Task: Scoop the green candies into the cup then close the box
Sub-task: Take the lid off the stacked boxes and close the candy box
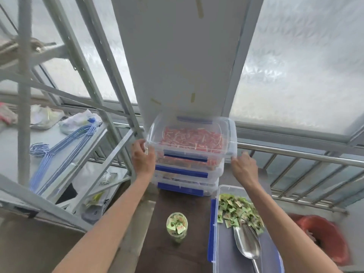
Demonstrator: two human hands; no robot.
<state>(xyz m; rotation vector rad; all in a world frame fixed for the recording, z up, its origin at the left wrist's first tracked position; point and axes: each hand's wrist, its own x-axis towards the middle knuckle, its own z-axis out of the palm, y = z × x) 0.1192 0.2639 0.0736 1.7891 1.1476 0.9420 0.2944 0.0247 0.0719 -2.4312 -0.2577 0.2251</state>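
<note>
Both hands hold a clear lid (192,123) with blue clips above a stack of boxes of red candies (189,166). My left hand (142,156) grips its left corner, and my right hand (244,166) grips its right corner. An open clear box (222,243) sits at the lower right, with green candies (239,212) piled at its far end. A metal scoop (248,243) lies inside it. A clear cup (176,226) filled with green candies stands on the dark table (177,257), left of the open box.
A grey metal rack (78,123) holding blue hangers (59,154) and plastic bags stands to the left. A steel railing (295,154) and frosted windows run behind the table. A red bag (325,237) lies on the floor at the right.
</note>
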